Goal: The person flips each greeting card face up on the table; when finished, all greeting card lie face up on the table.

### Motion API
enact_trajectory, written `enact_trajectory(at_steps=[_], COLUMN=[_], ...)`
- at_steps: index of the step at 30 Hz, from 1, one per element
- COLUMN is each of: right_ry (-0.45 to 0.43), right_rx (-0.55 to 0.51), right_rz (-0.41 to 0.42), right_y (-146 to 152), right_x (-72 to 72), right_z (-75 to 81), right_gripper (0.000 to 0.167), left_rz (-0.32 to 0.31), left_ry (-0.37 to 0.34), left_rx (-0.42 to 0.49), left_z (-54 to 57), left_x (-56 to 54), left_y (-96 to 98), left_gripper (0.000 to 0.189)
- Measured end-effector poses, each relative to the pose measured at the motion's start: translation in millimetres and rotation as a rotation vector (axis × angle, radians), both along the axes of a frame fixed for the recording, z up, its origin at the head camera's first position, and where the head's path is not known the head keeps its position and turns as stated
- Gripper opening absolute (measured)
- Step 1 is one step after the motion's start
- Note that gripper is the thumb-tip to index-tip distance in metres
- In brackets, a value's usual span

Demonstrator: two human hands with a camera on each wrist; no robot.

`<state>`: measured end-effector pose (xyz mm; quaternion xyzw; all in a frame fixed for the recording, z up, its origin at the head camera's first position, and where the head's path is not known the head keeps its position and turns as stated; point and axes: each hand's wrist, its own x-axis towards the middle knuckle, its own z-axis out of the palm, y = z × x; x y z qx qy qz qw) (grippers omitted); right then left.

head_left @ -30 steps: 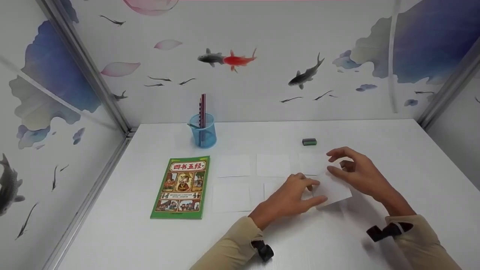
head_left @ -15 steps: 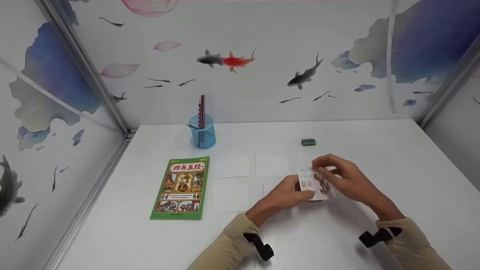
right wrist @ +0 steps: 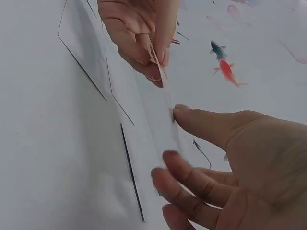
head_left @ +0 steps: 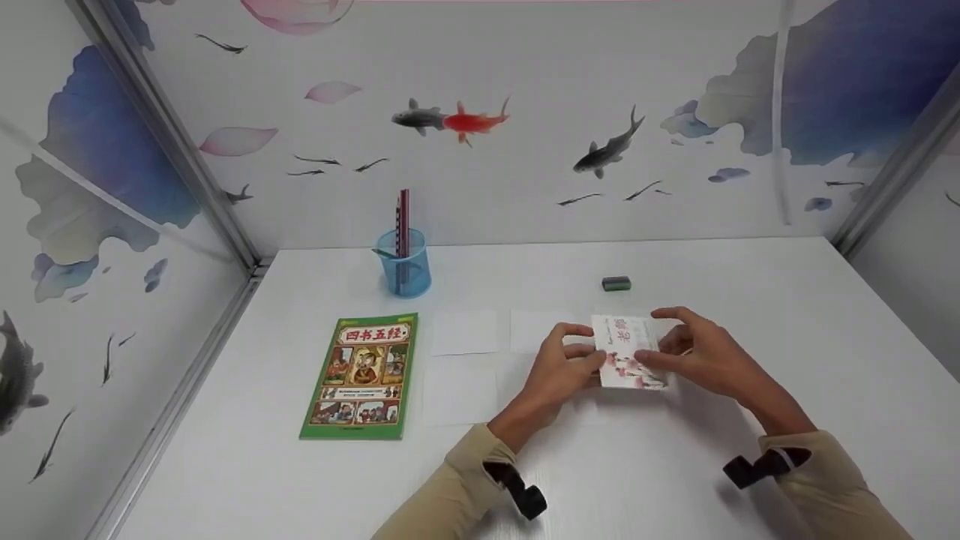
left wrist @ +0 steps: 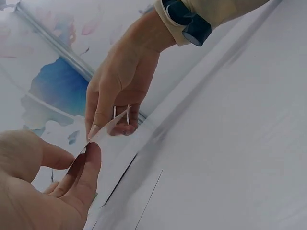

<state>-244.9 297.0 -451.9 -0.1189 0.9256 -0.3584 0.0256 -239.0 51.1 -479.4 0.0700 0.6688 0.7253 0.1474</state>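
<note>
Above the smooth white bench [head_left: 622,480], a thin white rectangular card [head_left: 621,351] with red characters and pink flowers is held between two bare hands: the fingers of the left hand [head_left: 562,365] pinch one edge, those of the right hand [head_left: 701,358] the opposite edge. Flat white paper sheets [head_left: 459,391] lie leftward; a small dark-green block [head_left: 616,283] lies beyond

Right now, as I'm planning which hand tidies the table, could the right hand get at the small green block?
Likely yes: nothing visible stands between the right hand and the small green block beyond it. That hand pinches the printed card, though, so should probably leave that to the left hand first.
</note>
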Motion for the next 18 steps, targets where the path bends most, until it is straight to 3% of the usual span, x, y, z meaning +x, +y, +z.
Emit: enact_trajectory(at_steps=[4, 8, 13, 18], right_ry=[0.117, 0.160, 0.112, 0.023], right_rx=[-0.018, 0.001, 0.084, 0.144], right_rz=[0.132, 0.207, 0.172, 0.095], right_y=[-8.7, -11.3, -1.1, 9.5], right_x=[4.8, 7.5, 4.4, -1.7], right_z=[-1.8, 0.1, -1.6, -6.4], right_gripper=[0.094, 0.073, 0.042, 0.039], left_rz=[-0.047, -0.080, -0.140, -0.246], left_ry=[0.149, 0.213, 0.289, 0.570], left_rx=[-0.144, -0.212, -0.332, -0.682], left_z=[-0.8, -1.8, -1.7, -0.2], left_x=[2.6, 4.5, 7.0, 12.6], left_y=[-1.5, -1.0, 0.5, 5.4], left_gripper=[0.025, 0.024, 0.034, 0.042])
